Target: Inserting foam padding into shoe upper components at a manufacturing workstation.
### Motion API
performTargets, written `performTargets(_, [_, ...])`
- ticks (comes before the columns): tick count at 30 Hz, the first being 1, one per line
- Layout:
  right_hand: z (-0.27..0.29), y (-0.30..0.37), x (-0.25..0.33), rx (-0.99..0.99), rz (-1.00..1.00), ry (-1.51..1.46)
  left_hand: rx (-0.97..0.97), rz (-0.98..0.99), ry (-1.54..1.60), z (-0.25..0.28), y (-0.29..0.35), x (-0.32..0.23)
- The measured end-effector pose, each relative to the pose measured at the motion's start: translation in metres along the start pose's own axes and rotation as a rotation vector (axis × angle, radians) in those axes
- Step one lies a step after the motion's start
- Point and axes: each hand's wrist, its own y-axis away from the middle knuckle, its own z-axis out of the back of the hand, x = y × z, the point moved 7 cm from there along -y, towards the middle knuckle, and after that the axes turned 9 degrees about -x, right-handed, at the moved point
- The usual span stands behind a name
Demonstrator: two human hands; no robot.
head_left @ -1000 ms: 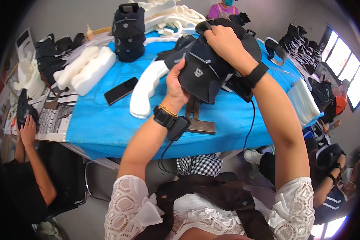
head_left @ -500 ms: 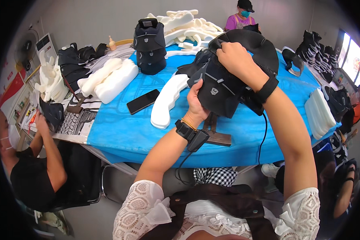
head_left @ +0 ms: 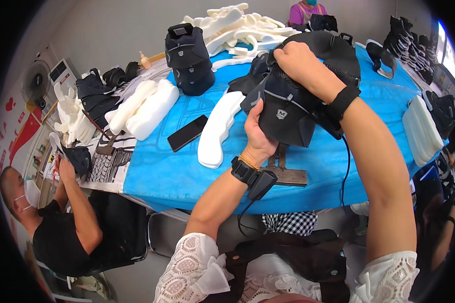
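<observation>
Both my hands are on a black padded fabric cover (head_left: 288, 118) with a silver shield badge and grey piping. Its left side is gripped by my left hand (head_left: 260, 132), thumb in front and fingers hidden behind. My right hand (head_left: 301, 63) is closed at the upper rim; whatever its fingertips pinch there is hidden. A wide black curved band (head_left: 338, 53) of the same piece arches behind my right wrist. Partly under the cover, a wood and metal stand (head_left: 285, 175) rests on the table. Left of the cover lies a white wavy-edged foam piece (head_left: 215, 134).
A black phone (head_left: 187, 133) lies on the blue-covered table (head_left: 156, 174). Stacked black covers (head_left: 192, 76), a foam pile (head_left: 232, 25) and more foam (head_left: 144, 108) stand beyond. At right are foam sheets (head_left: 420, 132). A co-worker (head_left: 68, 217) sits at left, another person (head_left: 306, 12) beyond the table.
The whole view has shifted, so most things appear farther right. My hands keep their hold on the black cover, with little change in its pose.
</observation>
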Motion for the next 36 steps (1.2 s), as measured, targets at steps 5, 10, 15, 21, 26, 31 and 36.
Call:
performTargets(5, [-0.004, -0.003, -0.014, -0.087, 0.148, 0.103, 0.008, 0.021, 0.04, -0.005, 0.0, 0.008])
performTargets(10, [-0.005, -0.005, -0.006, -0.134, 0.118, 0.002, 0.109, 0.058, 0.052, -0.002, 0.001, -0.001])
performTargets(15, [0.01, 0.009, 0.007, -0.274, 0.28, 0.068, 0.04, 0.065, 0.091, 0.0, -0.004, 0.01])
performTargets(21, [0.002, 0.021, 0.024, -0.146, 0.58, 0.515, 0.101, 0.022, 0.045, -0.006, 0.001, 0.003])
performTargets(26, [0.007, 0.038, 0.036, -0.23, 0.724, 0.518, 0.096, 0.04, 0.097, -0.001, 0.0, 0.006])
performTargets(31, [0.011, 0.013, -0.003, -0.275, 0.215, 0.153, 0.091, 0.075, 0.064, 0.001, -0.003, 0.005])
performTargets(36, [0.031, 0.027, 0.015, 0.025, 0.432, -0.117, 0.161, 0.042, 0.039, -0.001, -0.003, -0.003])
